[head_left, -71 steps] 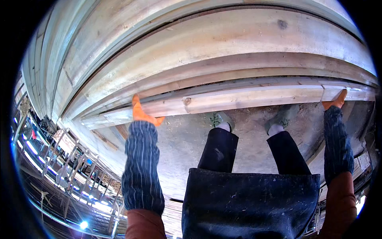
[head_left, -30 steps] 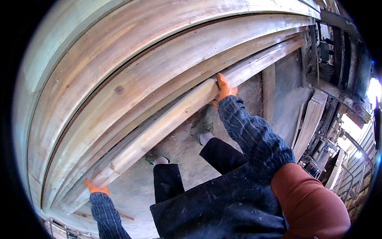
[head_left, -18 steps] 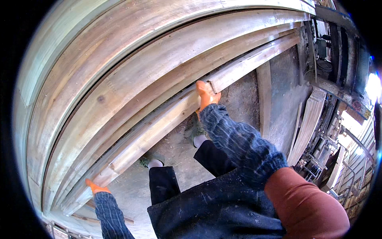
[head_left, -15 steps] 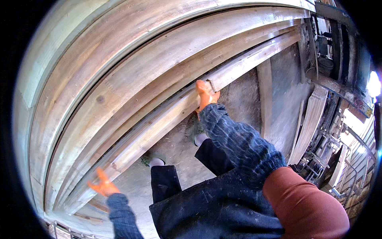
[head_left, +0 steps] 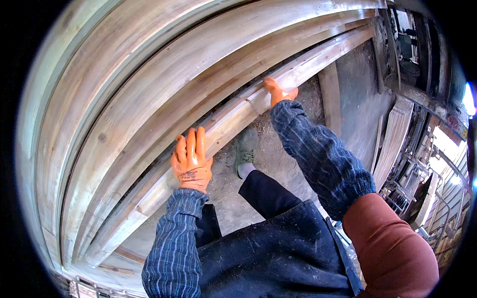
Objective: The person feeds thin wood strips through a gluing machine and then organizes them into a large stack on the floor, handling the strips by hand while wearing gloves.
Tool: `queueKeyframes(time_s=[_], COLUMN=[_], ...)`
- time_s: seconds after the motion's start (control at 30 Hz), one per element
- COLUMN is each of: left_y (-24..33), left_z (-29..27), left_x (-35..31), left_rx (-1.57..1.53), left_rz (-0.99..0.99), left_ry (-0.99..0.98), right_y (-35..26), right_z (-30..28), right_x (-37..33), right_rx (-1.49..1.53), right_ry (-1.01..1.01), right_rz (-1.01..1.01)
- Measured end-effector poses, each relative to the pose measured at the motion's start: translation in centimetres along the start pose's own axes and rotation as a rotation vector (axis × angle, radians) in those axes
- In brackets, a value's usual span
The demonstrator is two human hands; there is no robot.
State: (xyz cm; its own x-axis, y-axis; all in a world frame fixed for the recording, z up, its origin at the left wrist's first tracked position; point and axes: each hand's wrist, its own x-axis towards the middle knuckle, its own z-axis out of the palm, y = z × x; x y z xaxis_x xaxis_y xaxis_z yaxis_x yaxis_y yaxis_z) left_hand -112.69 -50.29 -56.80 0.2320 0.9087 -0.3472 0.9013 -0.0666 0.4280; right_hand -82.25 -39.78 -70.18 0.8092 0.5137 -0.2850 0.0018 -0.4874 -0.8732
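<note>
A long squared wooden beam (head_left: pixel 229 123) lies slanting across the view from lower left to upper right, with a toothed joint line near its middle. My left hand (head_left: pixel 193 164), in an orange rubber glove, rests on the beam left of that joint, its fingers stretched flat across the top. Just right of the joint, my right hand (head_left: pixel 281 93), gloved alike, grips the beam's near edge. Its thumb lies over the top; the other fingers are mostly hidden.
Several wide wooden boards (head_left: pixel 144 99) lie beyond the beam. A flat timber (head_left: pixel 330 94) lies on the floor to the right, with a stack of thin boards (head_left: pixel 395 136) and machinery (head_left: pixel 412 186) farther right. My shoe (head_left: pixel 245 146) is close below the beam.
My left hand has moved right and up from the beam's lower left end onto its middle. The right hand has slid a little up and right, past the joint. My foot has shifted.
</note>
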Motion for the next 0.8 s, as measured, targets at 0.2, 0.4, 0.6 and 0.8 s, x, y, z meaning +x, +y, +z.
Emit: queueKeyframes(time_s=[0.2, 0.4, 0.6, 0.8], left_y=[-0.4, -0.1, -0.4, -0.2], left_z=[0.4, 0.1, -0.4, -0.3], left_x=[0.3, 0.8, 0.9, 1.0], left_rx=[-0.077, -0.108, -0.157, -0.179], left_rz=[-0.016, 0.001, 0.029, 0.056], left_ry=[-0.006, -0.034, -0.034, -0.019], right_y=[-2.8, -1.3, -2.3, 2.0], right_z=[0.5, -1.2, 0.0, 0.1], right_x=[-1.7, 0.0, -0.7, 1.3], right_rx=[-0.097, 0.334, -0.239, -0.042], right_ry=[0.003, -0.217, -0.053, -0.03], right_rz=[0.061, 0.202, -0.009, -0.01])
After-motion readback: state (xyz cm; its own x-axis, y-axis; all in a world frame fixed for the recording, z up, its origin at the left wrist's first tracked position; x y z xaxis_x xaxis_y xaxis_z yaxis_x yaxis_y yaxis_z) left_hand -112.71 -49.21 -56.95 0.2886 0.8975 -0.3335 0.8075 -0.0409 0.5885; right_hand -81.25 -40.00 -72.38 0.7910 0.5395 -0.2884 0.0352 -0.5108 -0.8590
